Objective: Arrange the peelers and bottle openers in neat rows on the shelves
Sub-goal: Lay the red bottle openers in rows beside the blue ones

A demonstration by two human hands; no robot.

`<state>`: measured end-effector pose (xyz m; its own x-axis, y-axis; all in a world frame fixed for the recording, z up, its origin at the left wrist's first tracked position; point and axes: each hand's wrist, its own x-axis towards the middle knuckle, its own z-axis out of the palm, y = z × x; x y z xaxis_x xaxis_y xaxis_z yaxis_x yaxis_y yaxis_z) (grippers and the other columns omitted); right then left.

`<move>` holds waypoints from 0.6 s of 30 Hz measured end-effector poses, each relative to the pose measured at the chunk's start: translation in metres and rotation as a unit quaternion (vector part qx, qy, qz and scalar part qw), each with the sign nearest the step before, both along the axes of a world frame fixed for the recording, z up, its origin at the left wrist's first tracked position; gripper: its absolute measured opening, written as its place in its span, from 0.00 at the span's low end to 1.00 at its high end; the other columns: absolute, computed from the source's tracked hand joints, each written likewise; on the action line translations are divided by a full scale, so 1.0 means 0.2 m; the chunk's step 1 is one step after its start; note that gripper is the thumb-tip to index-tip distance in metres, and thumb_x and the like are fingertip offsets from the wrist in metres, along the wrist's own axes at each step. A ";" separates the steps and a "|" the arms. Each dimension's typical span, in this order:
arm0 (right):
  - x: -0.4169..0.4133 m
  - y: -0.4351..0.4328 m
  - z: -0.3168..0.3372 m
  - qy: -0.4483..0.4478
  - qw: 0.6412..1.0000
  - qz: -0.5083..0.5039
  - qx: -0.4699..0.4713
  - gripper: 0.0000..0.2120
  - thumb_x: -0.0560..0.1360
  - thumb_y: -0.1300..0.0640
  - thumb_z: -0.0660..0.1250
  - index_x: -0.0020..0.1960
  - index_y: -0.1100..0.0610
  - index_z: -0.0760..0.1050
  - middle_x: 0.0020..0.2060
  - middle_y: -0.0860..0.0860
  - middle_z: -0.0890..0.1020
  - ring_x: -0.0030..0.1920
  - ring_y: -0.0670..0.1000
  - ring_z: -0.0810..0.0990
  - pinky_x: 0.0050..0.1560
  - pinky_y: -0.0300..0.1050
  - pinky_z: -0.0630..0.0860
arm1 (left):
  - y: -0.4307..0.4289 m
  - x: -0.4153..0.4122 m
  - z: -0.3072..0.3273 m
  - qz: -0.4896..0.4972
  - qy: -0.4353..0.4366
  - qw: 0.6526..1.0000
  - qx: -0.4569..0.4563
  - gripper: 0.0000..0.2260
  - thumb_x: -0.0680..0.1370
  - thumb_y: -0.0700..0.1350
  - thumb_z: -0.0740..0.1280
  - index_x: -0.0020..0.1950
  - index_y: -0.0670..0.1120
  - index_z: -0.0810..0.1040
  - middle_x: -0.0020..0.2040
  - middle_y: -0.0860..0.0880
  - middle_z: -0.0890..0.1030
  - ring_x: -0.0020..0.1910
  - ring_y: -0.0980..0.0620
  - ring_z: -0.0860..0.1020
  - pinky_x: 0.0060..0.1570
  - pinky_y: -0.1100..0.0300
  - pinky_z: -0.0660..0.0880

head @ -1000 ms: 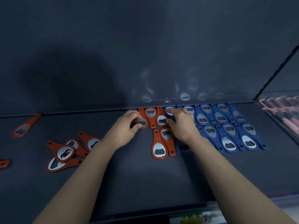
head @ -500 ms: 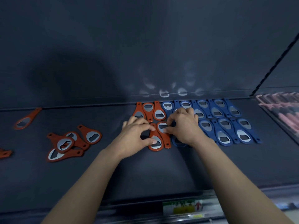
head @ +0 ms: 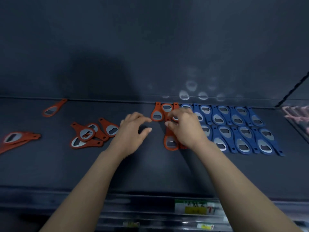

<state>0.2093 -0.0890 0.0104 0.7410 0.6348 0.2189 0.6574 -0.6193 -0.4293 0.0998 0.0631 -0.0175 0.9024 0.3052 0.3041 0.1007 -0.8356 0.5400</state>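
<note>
**Two hands over the red openers on a dark shelf**

Two bare hands reach over a dark shelf (head: 150,173) strewn with bottle openers. The left hand (head: 132,131) hovers with its fingers spread and loosely curled, holding nothing; its fingertips are just beside a red opener (head: 156,114) that lies near the back edge. The right hand (head: 185,129) lies over the red openers next to it, thumb and forefinger pinched close together, but whether they actually grip one cannot be told, since the hand hides what is under it. Another red opener (head: 170,143) pokes out from below the right hand, its round metal end toward the front of the shelf.

Right of the hands, blue openers (head: 240,129) lie in two tidy rows, packed side by side and alternating head to tail. Left of the hands, a loose pile of red openers (head: 90,134) overlaps in a heap. Farther left, a few more red ones (head: 15,139) lie at the picture's edge, and a single red opener (head: 53,108) sits alone near the back wall. Pink items (head: 296,113), too blurred to identify, show at the far right.
</note>
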 end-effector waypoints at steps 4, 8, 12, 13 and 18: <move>-0.14 0.24 0.01 0.022 0.994 0.105 0.007 0.16 0.74 0.56 0.68 0.61 0.58 0.75 0.58 0.56 0.78 0.60 0.56 0.73 0.61 0.45 0.66 | 0.13 -0.19 0.02 0.117 -0.018 0.992 0.032 0.10 0.76 0.43 0.67 0.56 0.47 0.79 0.51 0.52 0.72 0.54 0.49 0.70 0.56 0.54 0.66; -0.28 0.45 -0.02 0.060 0.983 0.170 -0.016 0.19 0.76 0.52 0.66 0.65 0.56 0.72 0.63 0.54 0.74 0.64 0.55 0.69 0.62 0.46 0.66 | 0.26 -0.40 0.01 0.273 0.024 0.961 0.029 0.13 0.75 0.48 0.69 0.57 0.45 0.77 0.59 0.46 0.71 0.59 0.44 0.68 0.58 0.49 0.64; -0.36 0.60 -0.04 0.072 0.980 0.174 -0.064 0.21 0.77 0.49 0.64 0.66 0.58 0.70 0.63 0.56 0.72 0.64 0.57 0.67 0.63 0.50 0.67 | 0.35 -0.49 -0.02 0.352 0.102 0.930 -0.034 0.32 0.71 0.61 0.67 0.69 0.47 0.67 0.69 0.42 0.65 0.66 0.40 0.63 0.65 0.45 0.63; -0.38 0.63 -0.04 0.072 0.980 0.169 -0.080 0.21 0.76 0.48 0.64 0.66 0.58 0.69 0.63 0.57 0.72 0.64 0.57 0.66 0.63 0.50 0.67 | 0.36 -0.50 -0.02 0.348 0.125 0.928 -0.040 0.37 0.69 0.64 0.67 0.72 0.47 0.63 0.70 0.42 0.63 0.67 0.40 0.62 0.66 0.45 0.61; -0.39 0.71 -0.04 0.096 0.978 0.144 -0.120 0.23 0.75 0.48 0.66 0.65 0.58 0.67 0.63 0.57 0.71 0.64 0.58 0.63 0.63 0.50 0.65 | 0.45 -0.48 -0.01 0.262 0.175 0.949 -0.020 0.39 0.68 0.64 0.69 0.74 0.51 0.61 0.73 0.46 0.62 0.70 0.44 0.58 0.67 0.51 0.57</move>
